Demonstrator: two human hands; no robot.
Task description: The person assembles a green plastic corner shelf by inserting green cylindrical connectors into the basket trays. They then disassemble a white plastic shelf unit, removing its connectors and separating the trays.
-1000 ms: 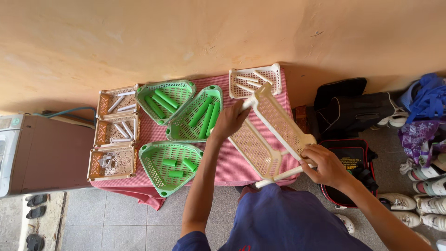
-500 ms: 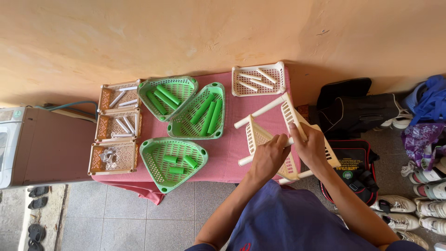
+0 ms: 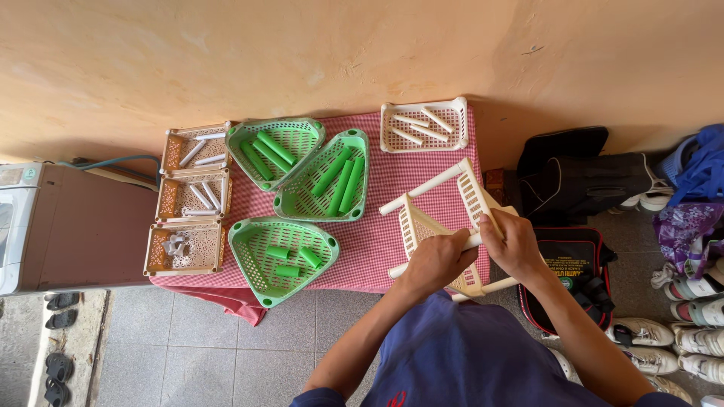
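Both hands grip the cream rack [image 3: 441,218]: left hand [image 3: 436,261] and right hand [image 3: 515,245] closed round its tubes. Green trays [image 3: 283,256] sit to their left on the bench [image 3: 377,249].

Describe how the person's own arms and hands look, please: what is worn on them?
The left hand and the right hand are both bare, with no gloves, rings or watch visible. The forearms are uncovered too. Short dark blue sleeves begin near the upper arms, part of a dark blue shirt with a small red mark at the bottom edge.

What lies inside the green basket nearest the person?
The green basket holds three short green tubes on its mesh floor. The red checked cloth beneath it is mostly covered.
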